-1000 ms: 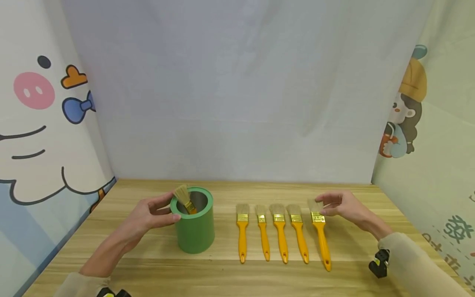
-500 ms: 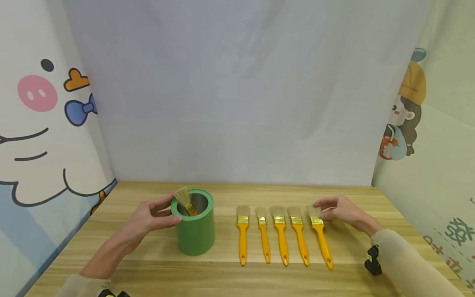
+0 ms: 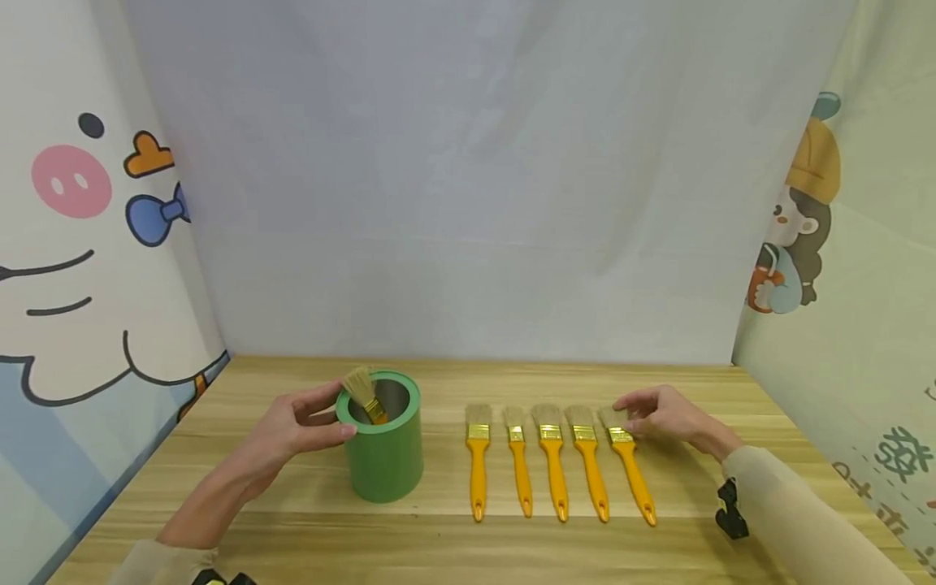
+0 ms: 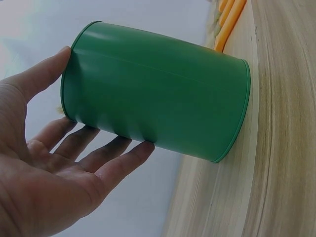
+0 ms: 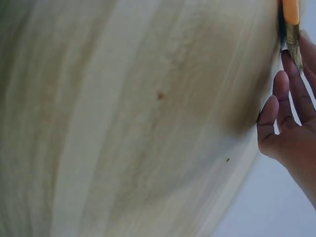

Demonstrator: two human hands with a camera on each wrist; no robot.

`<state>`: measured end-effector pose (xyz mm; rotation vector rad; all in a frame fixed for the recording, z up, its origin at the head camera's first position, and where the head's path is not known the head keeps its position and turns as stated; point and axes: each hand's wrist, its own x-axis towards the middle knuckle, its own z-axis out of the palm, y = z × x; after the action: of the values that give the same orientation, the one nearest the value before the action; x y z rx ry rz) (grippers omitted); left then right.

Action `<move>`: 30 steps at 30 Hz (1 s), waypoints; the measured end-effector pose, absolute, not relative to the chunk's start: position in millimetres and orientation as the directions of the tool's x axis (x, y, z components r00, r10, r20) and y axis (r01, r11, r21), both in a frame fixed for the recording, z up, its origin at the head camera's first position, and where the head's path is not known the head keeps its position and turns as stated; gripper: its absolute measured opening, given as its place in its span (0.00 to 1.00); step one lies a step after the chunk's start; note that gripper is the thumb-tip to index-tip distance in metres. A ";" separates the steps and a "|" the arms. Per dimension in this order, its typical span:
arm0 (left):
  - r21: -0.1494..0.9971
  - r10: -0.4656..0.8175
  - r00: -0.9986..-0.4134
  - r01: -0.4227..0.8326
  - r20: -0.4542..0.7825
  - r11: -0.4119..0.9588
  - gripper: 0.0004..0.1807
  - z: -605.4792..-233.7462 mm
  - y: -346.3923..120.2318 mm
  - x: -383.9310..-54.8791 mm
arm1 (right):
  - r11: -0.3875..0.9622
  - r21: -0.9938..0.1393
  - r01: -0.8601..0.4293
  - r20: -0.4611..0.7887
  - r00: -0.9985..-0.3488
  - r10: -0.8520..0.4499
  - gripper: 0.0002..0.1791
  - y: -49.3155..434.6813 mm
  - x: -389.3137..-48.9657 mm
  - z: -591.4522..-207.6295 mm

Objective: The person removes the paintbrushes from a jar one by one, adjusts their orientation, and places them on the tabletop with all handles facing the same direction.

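Note:
A green can (image 3: 385, 467) stands upright on the table with a paintbrush (image 3: 363, 390) inside it, bristles up and leaning over the left rim. My left hand (image 3: 292, 424) holds the can's left side; in the left wrist view the thumb lies near the rim and the fingers (image 4: 116, 153) touch the wall. Across the table, my right hand (image 3: 664, 414) pinches the rightmost yellow-handled paintbrush (image 3: 634, 471) by its bristles. That brush lies slanted, handle end toward me. Only its lower handle, ferrule and bristle edge show in the right wrist view, where the contact is partly hidden.
Several more paintbrushes lie in a row between the can and my right hand, among them the leftmost brush (image 3: 478, 467) and a narrow brush (image 3: 518, 463). A pale curtain (image 3: 468, 203) hangs behind the wooden table (image 3: 439, 552), with printed cloths at both sides.
The rightmost paintbrush's bristle end has shifted left with my right hand, closer to the row, and the brush slants more. My left hand and the can look unchanged.

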<state>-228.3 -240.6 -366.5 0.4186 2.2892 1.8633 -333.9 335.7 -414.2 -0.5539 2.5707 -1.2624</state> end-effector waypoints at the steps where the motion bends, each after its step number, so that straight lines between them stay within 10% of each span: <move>1: 0.976 0.314 -0.948 0.115 0.052 0.184 0.47 -366.4 -240.6 -228.2 | 0.561 -0.794 -0.236 -0.032 -0.904 -0.426 0.20 335.6 -333.8 -414.6; 30: 0.974 0.316 -0.947 0.118 0.052 0.191 0.47 -365.0 -240.8 -226.4 | 0.619 -0.742 -0.258 -0.026 -0.911 -0.412 0.23 342.6 -331.1 -406.6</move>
<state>-226.4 -240.8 -365.0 0.4224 2.2962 1.8545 -331.1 342.6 -406.6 -0.5544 2.6479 -1.1682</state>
